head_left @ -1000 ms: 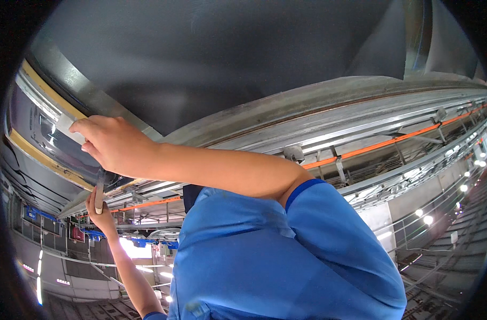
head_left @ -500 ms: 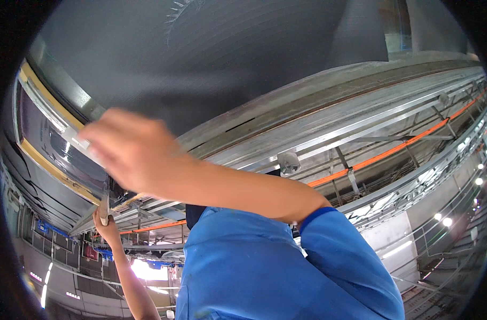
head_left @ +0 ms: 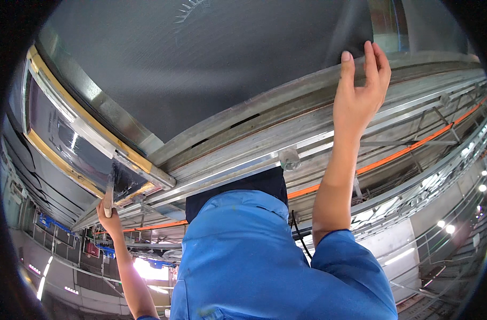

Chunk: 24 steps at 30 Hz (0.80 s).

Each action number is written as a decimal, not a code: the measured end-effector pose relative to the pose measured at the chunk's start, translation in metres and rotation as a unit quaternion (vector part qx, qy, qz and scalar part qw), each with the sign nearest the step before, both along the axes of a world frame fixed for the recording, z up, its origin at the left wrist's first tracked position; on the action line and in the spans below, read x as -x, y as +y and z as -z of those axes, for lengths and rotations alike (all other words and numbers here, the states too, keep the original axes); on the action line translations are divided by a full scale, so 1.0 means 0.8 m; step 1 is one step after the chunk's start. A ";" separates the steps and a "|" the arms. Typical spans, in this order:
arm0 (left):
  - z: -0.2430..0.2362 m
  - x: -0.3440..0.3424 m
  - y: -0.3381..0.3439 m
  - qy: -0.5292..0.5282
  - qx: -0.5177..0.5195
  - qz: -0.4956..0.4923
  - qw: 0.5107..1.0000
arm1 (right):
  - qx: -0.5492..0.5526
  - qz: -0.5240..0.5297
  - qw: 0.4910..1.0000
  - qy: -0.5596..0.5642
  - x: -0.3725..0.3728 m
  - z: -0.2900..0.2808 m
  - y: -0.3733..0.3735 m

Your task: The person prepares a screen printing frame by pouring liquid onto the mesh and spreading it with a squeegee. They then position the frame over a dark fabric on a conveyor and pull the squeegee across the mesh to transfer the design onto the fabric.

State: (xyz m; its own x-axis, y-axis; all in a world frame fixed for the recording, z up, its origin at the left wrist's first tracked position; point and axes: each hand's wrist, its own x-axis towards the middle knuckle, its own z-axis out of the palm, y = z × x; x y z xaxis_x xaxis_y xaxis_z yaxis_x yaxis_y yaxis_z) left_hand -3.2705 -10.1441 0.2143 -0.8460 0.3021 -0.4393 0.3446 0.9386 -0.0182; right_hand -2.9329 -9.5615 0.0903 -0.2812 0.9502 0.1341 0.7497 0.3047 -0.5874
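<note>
My left hand [head_left: 110,216] is closed round the pale handle of a flat scraper [head_left: 109,194], its blade end over dark wet ink at the near corner of a screen-printing frame [head_left: 67,169]. A long silvery bar [head_left: 83,127] lies across the inside of that frame. At the far right, my right hand [head_left: 362,93] is open, thumb and fingers apart. Its fingertips are at the near right corner of a large dark sheet [head_left: 211,69]; whether they touch it I cannot tell. The corner itself is partly hidden behind the fingers.
Metal rails [head_left: 243,144] run along the table's near edge, between my body and the sheet. Below them an orange pipe [head_left: 398,152] passes along the structure. A strip of bare table [head_left: 94,85] shows between the sheet and the yellow-edged frame.
My right hand has swung from beside the frame on the left over to the sheet's right corner. My left hand keeps the scraper in nearly the same place. The view has shifted slightly.
</note>
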 end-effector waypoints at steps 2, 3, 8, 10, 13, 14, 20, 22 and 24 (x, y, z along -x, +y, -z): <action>0.000 0.002 0.000 -0.008 0.003 -0.033 0.999 | -0.003 0.017 1.000 -0.013 0.004 0.002 0.003; -0.001 0.003 -0.001 -0.007 0.004 -0.027 1.000 | -0.005 0.025 1.000 -0.018 0.005 0.005 0.004; 0.003 0.002 -0.003 -0.007 -0.004 -0.031 1.000 | -0.089 -0.010 0.993 -0.075 -0.001 0.028 0.010; 0.000 0.002 -0.001 -0.008 -0.007 -0.020 1.000 | -0.091 0.006 0.994 -0.064 -0.002 0.030 0.016; -0.004 0.003 0.004 -0.019 -0.005 -0.015 1.000 | -0.089 0.061 0.994 -0.015 -0.004 0.037 0.028; -0.006 0.001 0.005 -0.023 -0.004 -0.020 1.000 | -0.068 0.071 0.995 -0.027 -0.007 0.037 0.032; -0.004 -0.006 0.034 -0.035 -0.008 -0.003 0.999 | -0.091 0.098 0.988 -0.072 0.004 0.047 0.041; -0.009 -0.005 0.037 -0.039 -0.003 -0.008 0.999 | -0.083 0.129 0.987 -0.049 0.014 0.045 0.040; -0.010 -0.006 0.037 -0.045 -0.003 -0.012 0.999 | -0.080 0.140 0.986 -0.035 0.020 0.041 0.039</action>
